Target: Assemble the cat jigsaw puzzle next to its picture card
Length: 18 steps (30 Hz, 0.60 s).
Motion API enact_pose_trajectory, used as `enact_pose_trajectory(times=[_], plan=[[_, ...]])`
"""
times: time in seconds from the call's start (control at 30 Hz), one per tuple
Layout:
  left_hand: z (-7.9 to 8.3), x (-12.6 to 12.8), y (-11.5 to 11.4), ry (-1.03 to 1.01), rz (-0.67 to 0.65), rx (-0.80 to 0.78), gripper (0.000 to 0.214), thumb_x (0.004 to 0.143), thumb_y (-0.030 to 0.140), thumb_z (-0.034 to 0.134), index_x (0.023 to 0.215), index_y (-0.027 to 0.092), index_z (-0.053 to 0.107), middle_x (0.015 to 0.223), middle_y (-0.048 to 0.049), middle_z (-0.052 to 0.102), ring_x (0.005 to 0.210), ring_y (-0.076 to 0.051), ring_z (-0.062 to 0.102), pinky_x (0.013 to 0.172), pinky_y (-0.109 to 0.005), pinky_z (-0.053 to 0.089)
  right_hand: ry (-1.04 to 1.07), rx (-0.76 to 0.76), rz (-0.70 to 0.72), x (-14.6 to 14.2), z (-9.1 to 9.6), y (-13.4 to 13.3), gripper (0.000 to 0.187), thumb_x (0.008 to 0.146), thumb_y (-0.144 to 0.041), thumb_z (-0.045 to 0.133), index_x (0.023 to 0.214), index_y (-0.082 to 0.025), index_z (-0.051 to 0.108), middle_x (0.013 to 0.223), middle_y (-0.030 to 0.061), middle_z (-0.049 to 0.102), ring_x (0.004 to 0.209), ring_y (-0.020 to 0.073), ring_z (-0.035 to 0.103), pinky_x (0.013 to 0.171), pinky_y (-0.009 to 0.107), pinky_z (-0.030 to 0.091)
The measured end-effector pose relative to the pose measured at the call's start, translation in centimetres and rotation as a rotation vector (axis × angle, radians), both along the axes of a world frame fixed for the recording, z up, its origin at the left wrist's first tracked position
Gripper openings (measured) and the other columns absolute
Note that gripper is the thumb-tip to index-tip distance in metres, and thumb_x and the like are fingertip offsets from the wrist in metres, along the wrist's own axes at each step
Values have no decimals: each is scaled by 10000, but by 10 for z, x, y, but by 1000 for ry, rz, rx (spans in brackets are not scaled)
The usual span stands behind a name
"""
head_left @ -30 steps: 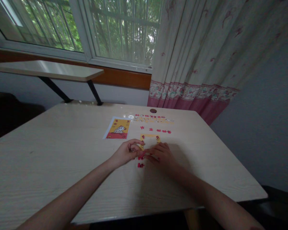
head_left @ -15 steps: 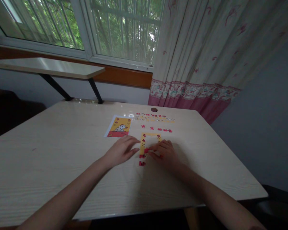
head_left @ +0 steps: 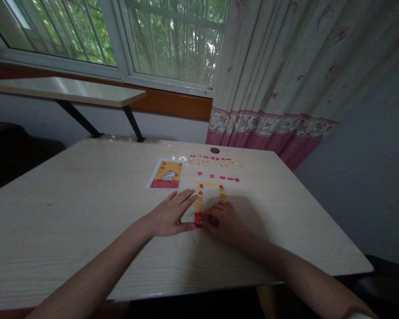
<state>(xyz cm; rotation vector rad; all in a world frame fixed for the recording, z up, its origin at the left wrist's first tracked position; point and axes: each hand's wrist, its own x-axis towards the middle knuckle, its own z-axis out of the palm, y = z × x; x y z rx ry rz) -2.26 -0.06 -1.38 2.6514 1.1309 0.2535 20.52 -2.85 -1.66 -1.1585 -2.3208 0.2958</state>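
A partly joined jigsaw frame (head_left: 198, 206) lies on the table, yellow along its left, top and right sides and red at the lower left. My left hand (head_left: 169, 215) rests along its left side with fingers spread, the thumb tip touching the red corner. From the right, my right hand (head_left: 224, 221) pinches a red puzzle piece (head_left: 198, 223) at that lower-left corner; my fingers cover much of it. The right hand also hides the lower part of the frame's right side.
Left of the frame lies a picture card (head_left: 168, 175) with a white animal on yellow and red. Several loose red pieces (head_left: 226, 178) form a row beyond the frame, with more red and yellow pieces (head_left: 216, 162) behind. A raised shelf (head_left: 66, 91) stands at the back left.
My right hand has moved down and left to the lower-left corner. My left thumb has come down to the same spot. The separate red pieces there now sit together against the frame.
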Motion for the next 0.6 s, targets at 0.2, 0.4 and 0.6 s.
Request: enact_pose_trajectory(times=[0.2,0.4,0.6], plan=[[-1,4,-3,5,15,39,828,803,663,471,1427,154,276,1481,-185,281,1339,-364,284,1071,-554,224,-8,3,-13,1,-2,1,128,793,-349,666,843,-234,686,777,2,672,772,170,571,777,333,379],[2,6,-3,47,10,48,801,816,651,461,1426,165,277,1488,-188,263,1343,-365,274,1067,-557,221,-31,1,-14,0,0,0,127,786,-353,674,836,-237,680,769,-1,668,800,176,572,781,335,378],[0,6,-4,25,22,69,744,840,661,406,1408,188,313,1476,-169,302,1328,-351,303,1065,-535,229,-35,15,-4,1,1,0,124,784,-346,675,837,-234,679,790,8,670,812,177,570,775,329,381]])
